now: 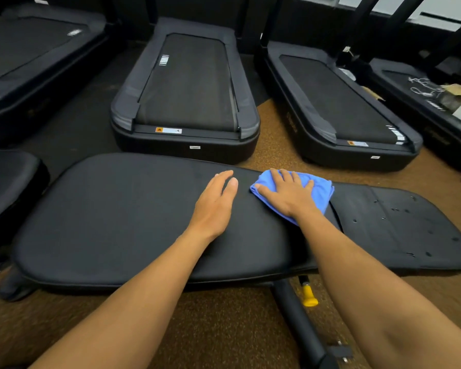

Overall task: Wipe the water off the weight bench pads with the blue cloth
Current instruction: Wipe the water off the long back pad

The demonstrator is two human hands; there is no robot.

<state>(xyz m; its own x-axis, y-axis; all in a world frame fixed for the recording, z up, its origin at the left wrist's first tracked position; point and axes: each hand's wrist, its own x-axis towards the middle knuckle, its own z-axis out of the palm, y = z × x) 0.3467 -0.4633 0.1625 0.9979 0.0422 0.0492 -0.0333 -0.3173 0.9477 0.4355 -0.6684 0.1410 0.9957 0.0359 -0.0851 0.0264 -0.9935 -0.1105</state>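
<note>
A long black bench pad (112, 217) lies across the middle of the view, with a second, smaller pad (399, 222) joined at its right end. Dark water drops dot the smaller pad. A folded blue cloth (321, 191) lies on the long pad near the seam between the two. My right hand (288, 194) presses flat on the cloth, fingers spread. My left hand (216, 203) rests flat on the bare long pad just left of the cloth, holding nothing.
Several black treadmills (186, 83) stand in a row behind the bench. Another black pad (6, 187) sits at the far left. Under the bench, a black frame tube (296, 318) and a yellow knob (309, 295) stand over brown speckled floor.
</note>
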